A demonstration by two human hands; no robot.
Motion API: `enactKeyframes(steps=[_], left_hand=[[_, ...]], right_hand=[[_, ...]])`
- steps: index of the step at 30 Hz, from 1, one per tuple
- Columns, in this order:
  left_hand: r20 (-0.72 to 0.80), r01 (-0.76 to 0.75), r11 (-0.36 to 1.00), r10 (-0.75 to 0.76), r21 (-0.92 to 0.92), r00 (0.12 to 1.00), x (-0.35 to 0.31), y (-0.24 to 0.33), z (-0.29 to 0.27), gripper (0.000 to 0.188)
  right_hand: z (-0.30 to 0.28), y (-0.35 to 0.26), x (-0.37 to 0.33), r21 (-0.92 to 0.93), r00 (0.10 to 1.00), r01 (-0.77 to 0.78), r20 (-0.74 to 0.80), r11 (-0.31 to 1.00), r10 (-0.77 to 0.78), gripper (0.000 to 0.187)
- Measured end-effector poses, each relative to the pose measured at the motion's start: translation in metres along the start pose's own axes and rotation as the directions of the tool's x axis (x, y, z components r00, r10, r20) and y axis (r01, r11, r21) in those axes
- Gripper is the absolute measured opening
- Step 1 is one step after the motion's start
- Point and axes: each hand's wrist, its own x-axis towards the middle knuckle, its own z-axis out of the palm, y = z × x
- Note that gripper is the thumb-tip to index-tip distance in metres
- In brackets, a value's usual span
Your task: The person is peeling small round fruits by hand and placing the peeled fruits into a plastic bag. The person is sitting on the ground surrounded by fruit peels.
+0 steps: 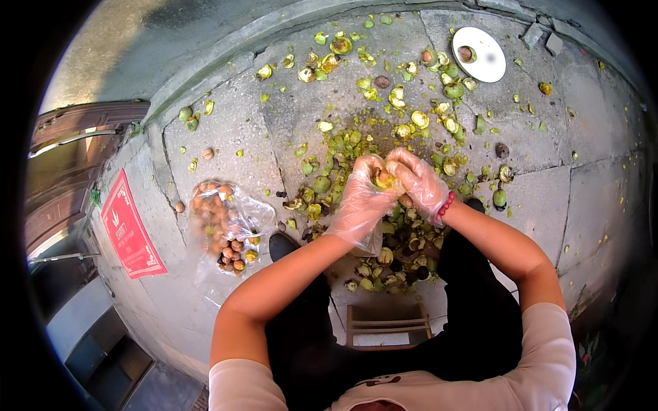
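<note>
Both my hands are in thin clear plastic gloves and meet in front of me, above the littered ground. My left hand (363, 193) is closed around a walnut (384, 179) with yellow-green husk on it. The fingers of my right hand (419, 181) are bent and pressed against the same walnut from the right. A red beaded bracelet circles my right wrist. Beneath and around the hands lies a heap of husk pieces (404, 250), green, yellow and brown. Part of the walnut is hidden by my fingers.
Left of me, a clear plastic bag (253, 212) holds several walnuts. A white plate (490, 58) with one nut stands at the far right. Husks and nuts are scattered over the paving. A red mat (130, 229) lies at the left, near wooden doors (68, 171).
</note>
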Motion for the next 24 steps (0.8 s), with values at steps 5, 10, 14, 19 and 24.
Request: enactKeyframes(steps=[5, 10, 14, 19, 24], left_hand=[[0.008, -0.001, 0.993, 0.002, -0.118, 1.000, -0.006, 0.016, 0.005, 0.045], [-0.050, 0.004, 0.969, -0.016, -0.246, 0.999, -0.002, 0.020, 0.011, 0.040], [-0.029, -0.002, 0.996, -0.001, -0.084, 1.000, 0.010, 0.038, 0.014, 0.039], [-0.008, 0.094, 0.973, -0.095, 0.212, 0.995, 0.031, 0.023, -0.009, 0.046], [0.030, 0.209, 0.922, -0.231, 0.326, 0.973, 0.027, -0.007, -0.043, 0.054]], right_hand=[[0.016, 0.014, 0.010, 0.422, 0.990, 0.140, -0.060, 0.896, -0.127, 0.017], [0.014, 0.016, 0.016, 0.468, 0.989, 0.145, -0.060, 0.872, -0.133, 0.022], [0.005, 0.029, 0.024, 0.536, 0.946, 0.305, -0.071, 0.788, -0.318, 0.041], [-0.054, 0.022, 0.051, -0.569, 0.871, 0.298, -0.166, 0.766, -0.462, 0.025], [-0.158, -0.007, 0.093, -0.850, 0.549, -0.002, -0.442, 0.527, -0.710, 0.038]])
